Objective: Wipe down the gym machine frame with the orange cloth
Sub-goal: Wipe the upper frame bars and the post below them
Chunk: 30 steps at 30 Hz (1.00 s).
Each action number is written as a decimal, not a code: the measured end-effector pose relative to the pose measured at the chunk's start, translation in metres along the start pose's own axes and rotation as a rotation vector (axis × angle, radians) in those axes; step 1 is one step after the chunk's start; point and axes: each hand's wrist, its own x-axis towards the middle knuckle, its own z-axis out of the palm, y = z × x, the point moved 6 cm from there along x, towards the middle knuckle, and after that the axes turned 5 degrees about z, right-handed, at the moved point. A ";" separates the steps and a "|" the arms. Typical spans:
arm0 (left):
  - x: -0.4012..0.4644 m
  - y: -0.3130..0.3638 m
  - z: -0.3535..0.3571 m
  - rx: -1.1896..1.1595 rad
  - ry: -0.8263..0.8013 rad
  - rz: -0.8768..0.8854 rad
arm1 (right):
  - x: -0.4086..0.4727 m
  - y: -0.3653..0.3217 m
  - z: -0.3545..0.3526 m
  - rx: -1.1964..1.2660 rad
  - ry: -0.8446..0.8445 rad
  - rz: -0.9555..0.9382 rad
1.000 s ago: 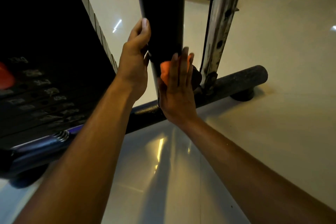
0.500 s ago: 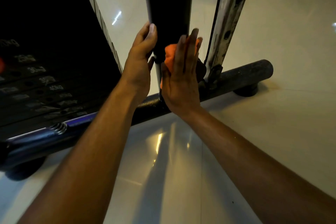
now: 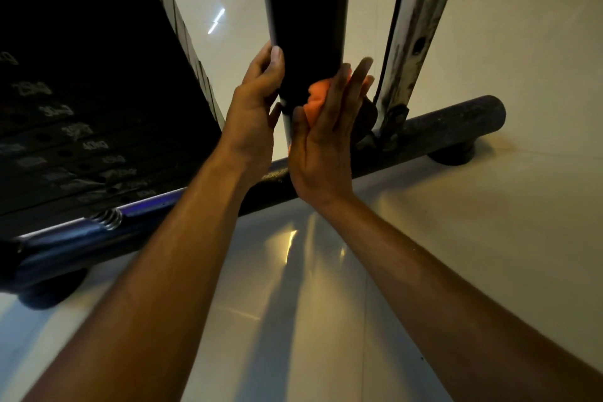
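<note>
Right grip [image 3: 321, 137] lies flat, fingers straight and together, pressing the orange cloth [image 3: 316, 98] against the lower part of the black upright post [image 3: 306, 19]; the cloth is pinned under the palm, not clutched. Left grip [image 3: 257, 108] curls loosely round the post's near edge, thumb on the front face, steadying it. To do this stroke well, I would judge the palm should keep even pressure and travel the post's full length, the left hand bracing against any sway. By my count: two hands, one cloth, one black post, one pitted chrome bar [image 3: 414, 29] just beside it, one base tube [image 3: 450, 126] on the floor, one weight stack [image 3: 81, 108] at left.
</note>
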 end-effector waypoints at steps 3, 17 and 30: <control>-0.006 -0.014 -0.005 -0.020 -0.004 -0.062 | -0.022 0.020 0.007 -0.134 -0.072 -0.087; -0.018 -0.047 -0.011 -0.025 -0.019 -0.159 | -0.059 0.049 0.021 -0.298 -0.138 -0.130; -0.024 -0.066 -0.009 0.005 -0.052 -0.165 | -0.067 0.061 0.023 -0.270 -0.127 -0.114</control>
